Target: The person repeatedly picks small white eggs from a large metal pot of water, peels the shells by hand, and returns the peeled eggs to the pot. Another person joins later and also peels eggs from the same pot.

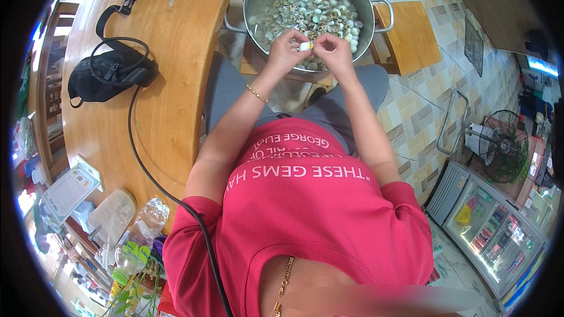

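Observation:
Over the near part of a large metal pot, both hands meet at a small white peeled egg. My left hand grips it between thumb and fingers. At the egg's other end, where a bit of yellow shows, the pinched fingertips of my right hand take hold; whether shell is between them is too small to tell. Cloudy water fills part of the pot. Many broken speckled shell pieces lie in it, with small whole white eggs among them, mostly along the right side.
A wooden table runs along my left, bearing a black pouch with a cable leading to me. Right of the pot stands a wooden stool. Farther right are a fan and a glass-fronted display fridge.

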{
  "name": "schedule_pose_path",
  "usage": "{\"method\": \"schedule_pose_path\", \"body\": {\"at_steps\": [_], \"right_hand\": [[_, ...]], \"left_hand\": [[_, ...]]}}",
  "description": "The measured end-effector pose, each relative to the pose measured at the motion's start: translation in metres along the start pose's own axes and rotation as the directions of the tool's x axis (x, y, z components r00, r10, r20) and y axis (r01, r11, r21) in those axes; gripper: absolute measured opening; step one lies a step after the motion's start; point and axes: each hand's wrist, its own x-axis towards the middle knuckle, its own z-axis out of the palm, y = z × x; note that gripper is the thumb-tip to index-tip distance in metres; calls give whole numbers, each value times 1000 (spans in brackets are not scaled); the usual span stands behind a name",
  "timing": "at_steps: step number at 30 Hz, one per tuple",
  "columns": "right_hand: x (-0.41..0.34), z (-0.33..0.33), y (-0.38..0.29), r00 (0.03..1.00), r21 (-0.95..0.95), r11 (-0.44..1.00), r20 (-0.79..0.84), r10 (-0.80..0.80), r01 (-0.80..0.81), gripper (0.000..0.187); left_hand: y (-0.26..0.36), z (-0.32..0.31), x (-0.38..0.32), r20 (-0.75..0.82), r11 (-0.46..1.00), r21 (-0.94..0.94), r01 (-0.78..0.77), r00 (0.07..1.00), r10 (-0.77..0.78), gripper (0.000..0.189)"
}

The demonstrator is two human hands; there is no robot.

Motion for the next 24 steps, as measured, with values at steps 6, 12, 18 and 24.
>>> {"method": "schedule_pose_path", "body": {"at_steps": [6,12,18,24], "right_hand": [[0,-5,2,973,413,882,57,225,-229,7],[-4,2,-2,994,344,937,-67,90,-62,9],[-6,7,1,988,-40,993,-109,-112,108,13],[-2,4,-2,947,-256,925,-83,-311,281,9]], "left_hand": [[16,-5,0,44,948,-257,189,982,-184,28],[21,-7,-1,60,945,-270,187,982,-177,35],[16,-10,0,98,924,-329,196,980,-173,32],[16,-9,2,116,924,-314,220,974,-193,28]]}}
